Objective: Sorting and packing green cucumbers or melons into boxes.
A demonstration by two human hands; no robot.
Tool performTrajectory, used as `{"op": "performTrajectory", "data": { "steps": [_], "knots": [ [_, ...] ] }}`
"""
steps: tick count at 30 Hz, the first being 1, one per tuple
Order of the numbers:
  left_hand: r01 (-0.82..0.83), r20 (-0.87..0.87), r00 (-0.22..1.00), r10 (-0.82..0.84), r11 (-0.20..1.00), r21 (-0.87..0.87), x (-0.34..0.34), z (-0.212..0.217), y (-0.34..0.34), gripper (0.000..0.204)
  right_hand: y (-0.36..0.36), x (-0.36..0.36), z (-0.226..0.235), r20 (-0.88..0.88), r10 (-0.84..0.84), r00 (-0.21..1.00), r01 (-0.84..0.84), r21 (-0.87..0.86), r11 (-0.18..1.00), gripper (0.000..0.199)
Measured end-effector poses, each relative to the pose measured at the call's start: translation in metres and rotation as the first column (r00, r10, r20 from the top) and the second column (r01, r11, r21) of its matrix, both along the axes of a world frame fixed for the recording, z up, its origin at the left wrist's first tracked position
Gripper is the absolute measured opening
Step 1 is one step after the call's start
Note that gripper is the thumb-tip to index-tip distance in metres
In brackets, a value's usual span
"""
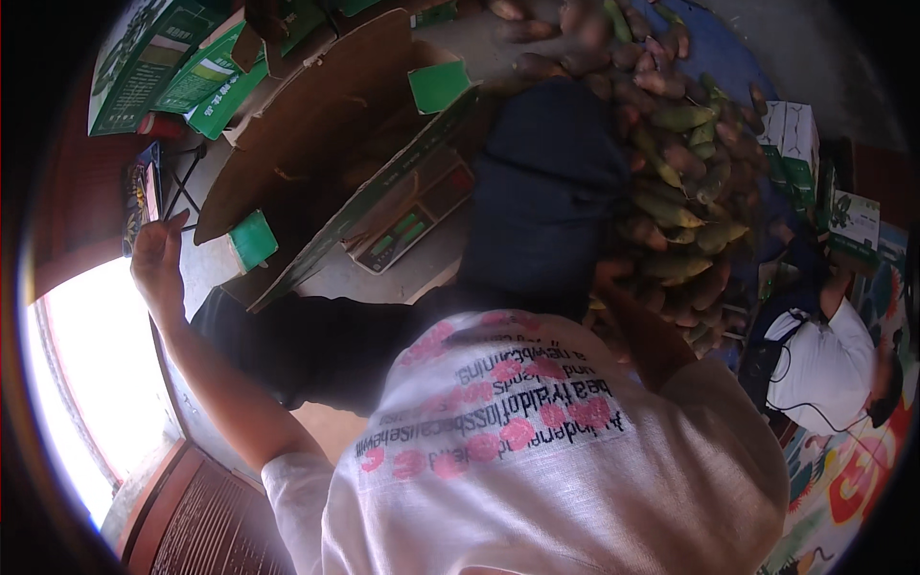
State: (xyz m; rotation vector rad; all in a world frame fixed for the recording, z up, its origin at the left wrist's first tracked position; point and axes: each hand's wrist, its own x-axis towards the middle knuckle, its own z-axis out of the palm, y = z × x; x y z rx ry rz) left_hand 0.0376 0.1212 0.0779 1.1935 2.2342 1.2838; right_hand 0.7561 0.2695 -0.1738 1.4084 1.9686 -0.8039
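Note:
My left hand (pixel 158 261) is raised at the left, with fingers curled in and one tip pointing up; no object shows in it. It is apart from the large open cardboard box (pixel 331 91), which has green flaps and a dark inside. Low beside my knee (pixel 541 182), in dark cloth, my right hand (pixel 613 275) is in shadow at the near left edge of a heap of long, pointed brown and green vegetables (pixel 685 192). Its fingers are hidden, so I cannot tell whether it holds one.
Green and white cartons (pixel 153 72) stand at the far left. Under the heap lies a blue sheet (pixel 724 43). Another person in a white top (pixel 815 369) is at the right, near white boxes (pixel 793 129). A slatted wooden panel (pixel 206 513) is at the lower left.

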Motion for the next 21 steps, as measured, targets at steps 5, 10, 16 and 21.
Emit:
{"op": "performTrajectory", "data": {
  "steps": [5,10,16,21],
  "knots": [
    [-0.133,-0.168,0.980,0.103,0.975,-0.176,-0.011,-0.029,-0.026,0.013,-0.042,0.010,-0.079,-0.217,0.048,0.975,-0.061,-0.055,0.997,0.042],
    [-0.126,-0.092,0.989,0.116,0.986,-0.105,-0.025,-0.062,-0.057,0.030,-0.031,0.075,-0.161,0.001,0.119,0.993,-0.119,-0.057,0.991,0.055],
    [-0.148,0.127,0.978,0.167,0.978,-0.147,-0.016,-0.067,-0.050,0.050,0.009,0.096,-0.230,0.377,0.068,0.924,-0.284,0.554,0.782,0.070],
    [-0.208,0.028,0.975,0.219,0.954,-0.218,0.003,-0.039,-0.073,0.063,0.057,0.013,-0.139,-0.109,-0.442,0.890,0.455,0.242,0.857,0.097]
  ]
}}
